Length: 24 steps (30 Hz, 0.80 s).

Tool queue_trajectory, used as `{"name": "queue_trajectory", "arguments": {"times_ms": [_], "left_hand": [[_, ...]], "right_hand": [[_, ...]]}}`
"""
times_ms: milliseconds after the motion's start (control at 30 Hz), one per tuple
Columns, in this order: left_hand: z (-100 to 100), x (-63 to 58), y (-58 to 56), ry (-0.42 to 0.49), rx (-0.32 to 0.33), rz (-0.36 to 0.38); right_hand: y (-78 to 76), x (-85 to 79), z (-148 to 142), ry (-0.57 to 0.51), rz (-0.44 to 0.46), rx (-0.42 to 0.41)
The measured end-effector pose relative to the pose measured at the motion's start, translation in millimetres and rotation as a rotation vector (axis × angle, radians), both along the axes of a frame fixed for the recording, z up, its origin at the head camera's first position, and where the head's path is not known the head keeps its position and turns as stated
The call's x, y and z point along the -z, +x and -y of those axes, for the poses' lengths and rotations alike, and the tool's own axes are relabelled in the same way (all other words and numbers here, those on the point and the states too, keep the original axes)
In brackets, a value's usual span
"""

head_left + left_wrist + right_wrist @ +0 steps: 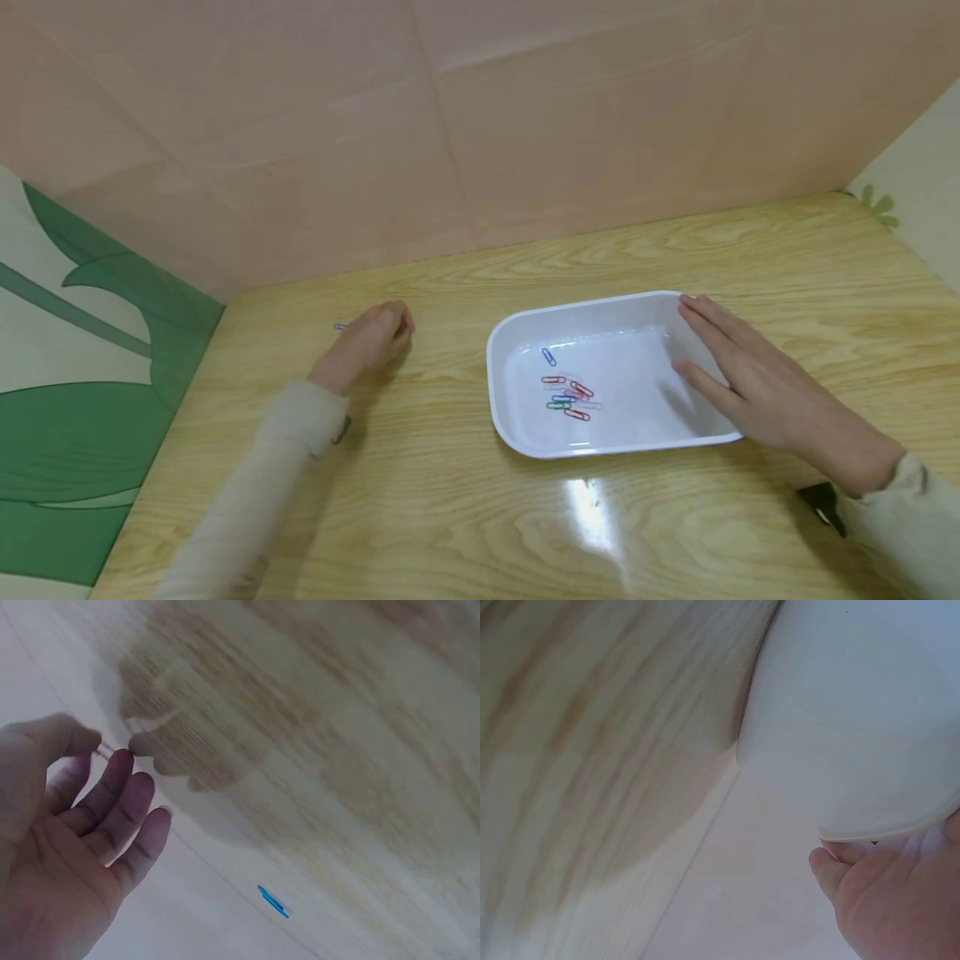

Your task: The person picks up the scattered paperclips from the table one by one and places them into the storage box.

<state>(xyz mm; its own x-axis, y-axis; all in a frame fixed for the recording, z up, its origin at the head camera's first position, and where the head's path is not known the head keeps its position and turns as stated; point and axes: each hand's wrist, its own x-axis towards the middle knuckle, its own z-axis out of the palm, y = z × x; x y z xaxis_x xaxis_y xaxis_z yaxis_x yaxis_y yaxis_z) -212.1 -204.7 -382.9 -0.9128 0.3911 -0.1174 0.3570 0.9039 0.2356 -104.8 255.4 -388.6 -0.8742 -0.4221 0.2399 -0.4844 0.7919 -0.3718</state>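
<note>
My left hand [372, 337] is low over the table left of the tray. Its thumb and index finger pinch a small, thin paper clip [106, 752], mostly hidden by the fingertips. A blue paper clip [341, 327] lies on the table just beyond that hand. The white plastic tray [504, 392] has several coloured paper clips [577, 414] in its left half, red, blue, green and pale ones. At the tray's right end, my right hand [757, 383] rests on the rim, fingers mostly straight along it and thumb over the inside.
The wood-grain table [420, 500] meets a pinkish cloth-like backdrop [337, 142] at the back. A panel with green leaf shapes [67, 442] borders the left side. A pale wall [922, 183] stands at the right.
</note>
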Motion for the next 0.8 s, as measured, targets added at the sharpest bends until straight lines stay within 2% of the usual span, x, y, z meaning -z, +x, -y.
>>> {"name": "queue_trajectory", "arguments": {"times_ms": [100,200,400,800], "left_hand": [[0,1.7,1.8,0.015,0.038,-0.071],[-1,3.5,2.6,0.03,0.058,-0.107],[-4,4.5,5.1,0.076,0.074,-0.122],[-21,-3.4,10.5,0.14,0.102,-0.174]], "right_hand": [[-0.1,-0.2,0,0.001,0.008,0.002],[-0.2,-0.2,0,0.001,0.015,0.004],[-1.1,0.4,1,-0.004,0.018,0.005],[-0.8,-0.2,0,0.013,0.026,0.011]]}}
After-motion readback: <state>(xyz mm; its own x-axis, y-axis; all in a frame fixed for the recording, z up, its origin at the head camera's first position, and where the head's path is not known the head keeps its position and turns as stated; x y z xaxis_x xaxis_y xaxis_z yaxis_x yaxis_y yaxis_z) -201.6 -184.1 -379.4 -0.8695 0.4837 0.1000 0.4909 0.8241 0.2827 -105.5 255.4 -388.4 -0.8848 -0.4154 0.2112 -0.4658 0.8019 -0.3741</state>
